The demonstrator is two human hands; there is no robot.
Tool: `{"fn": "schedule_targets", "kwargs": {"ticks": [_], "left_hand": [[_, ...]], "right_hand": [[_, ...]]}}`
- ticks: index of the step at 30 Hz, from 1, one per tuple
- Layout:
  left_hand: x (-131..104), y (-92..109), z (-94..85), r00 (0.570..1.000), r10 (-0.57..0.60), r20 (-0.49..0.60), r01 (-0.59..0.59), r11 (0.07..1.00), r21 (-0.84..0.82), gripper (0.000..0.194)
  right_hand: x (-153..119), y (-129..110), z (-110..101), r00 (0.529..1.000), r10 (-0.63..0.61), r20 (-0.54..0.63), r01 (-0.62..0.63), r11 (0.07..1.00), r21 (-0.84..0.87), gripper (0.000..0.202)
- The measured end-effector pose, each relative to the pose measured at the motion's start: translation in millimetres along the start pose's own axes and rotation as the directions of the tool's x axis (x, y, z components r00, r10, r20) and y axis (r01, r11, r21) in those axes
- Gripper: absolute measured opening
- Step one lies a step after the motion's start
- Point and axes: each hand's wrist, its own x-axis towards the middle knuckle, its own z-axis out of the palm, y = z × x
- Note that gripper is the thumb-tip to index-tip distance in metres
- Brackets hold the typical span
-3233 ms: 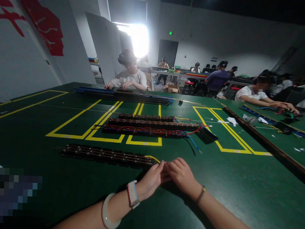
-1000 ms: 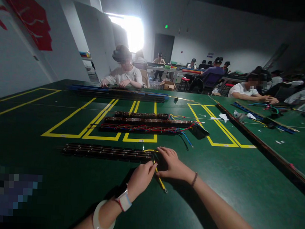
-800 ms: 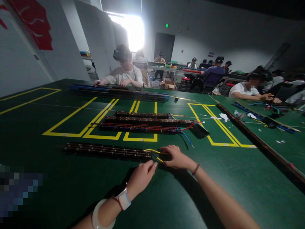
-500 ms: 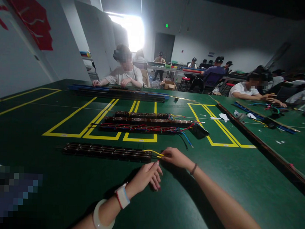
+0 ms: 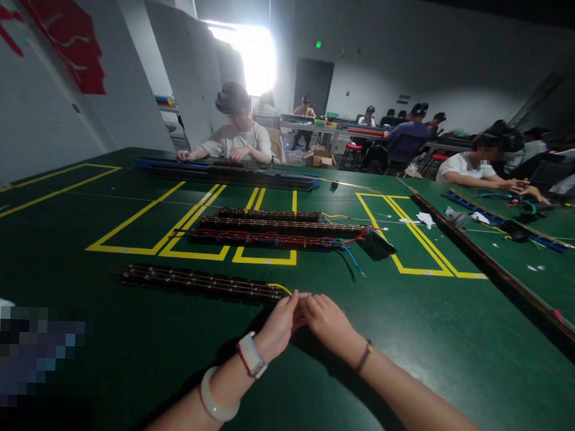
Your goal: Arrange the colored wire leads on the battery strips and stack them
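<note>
A long black strip (image 5: 195, 283) with rows of metal contacts lies on the green table. From its right end a yellow wire (image 5: 279, 287) runs to my fingers. My left hand (image 5: 280, 325) is closed, thumb and fingers pinching around the wire. Touching it, my right hand (image 5: 330, 321) is closed too, its fingertips at the end of the yellow wire, which they hide. A watch and a pale bangle are on my left wrist.
Beyond my hands lie a strip with red and blue wires (image 5: 268, 240), another dark strip (image 5: 278, 224) and a black flap (image 5: 378, 244). A long dark bar (image 5: 474, 260) crosses the right side. A co-worker (image 5: 243, 135) sits across the table (image 5: 169, 362).
My left hand has moved up and right and closed on the wire next to my right hand. My right hand has shifted slightly down and right, drawing the wire toward me.
</note>
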Motion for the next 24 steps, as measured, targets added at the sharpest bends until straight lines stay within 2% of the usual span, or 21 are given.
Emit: {"fn": "schedule_targets", "kwargs": {"ticks": [2,5,10,12,17,20,24], "left_hand": [[2.9,-2.7,0.8,0.999,0.026,-0.042,-0.026,1.000,0.011,0.024],[3.1,-4.9,0.9,0.995,0.065,-0.077,-0.064,0.998,0.017,0.027],[0.0,-3.6,-1.4,0.998,0.062,0.020,-0.062,0.998,-0.009,0.028],[-0.6,-2.8,-2.6,0.997,0.059,0.054,-0.059,0.998,-0.006,0.028],[-0.7,-3.4,-5.3,0.995,0.038,0.096,-0.038,0.999,0.001,0.028],[0.3,-5.6,-6.9,0.996,0.038,0.075,-0.039,0.999,0.016,0.026],[1.5,-7.6,-7.3,0.998,0.052,0.031,-0.053,0.997,0.046,0.031]], "right_hand": [[-0.1,-2.5,-2.4,1.000,0.015,-0.002,-0.015,0.999,0.031,0.022],[0.3,1.4,-17.2,0.996,0.092,-0.003,-0.090,0.983,0.162,0.022],[-7.5,15.0,-45.6,0.965,0.259,-0.034,-0.244,0.940,0.237,0.019],[-12.9,15.5,-45.9,0.960,0.278,-0.026,-0.267,0.942,0.202,0.020],[-20.4,4.2,-28.7,0.969,0.245,0.030,-0.246,0.966,0.079,0.013],[-18.3,-1.1,-26.8,0.959,0.266,0.100,-0.276,0.955,0.104,0.011],[-11.1,3.3,-39.4,0.941,0.301,0.154,-0.327,0.927,0.184,0.020]]}}
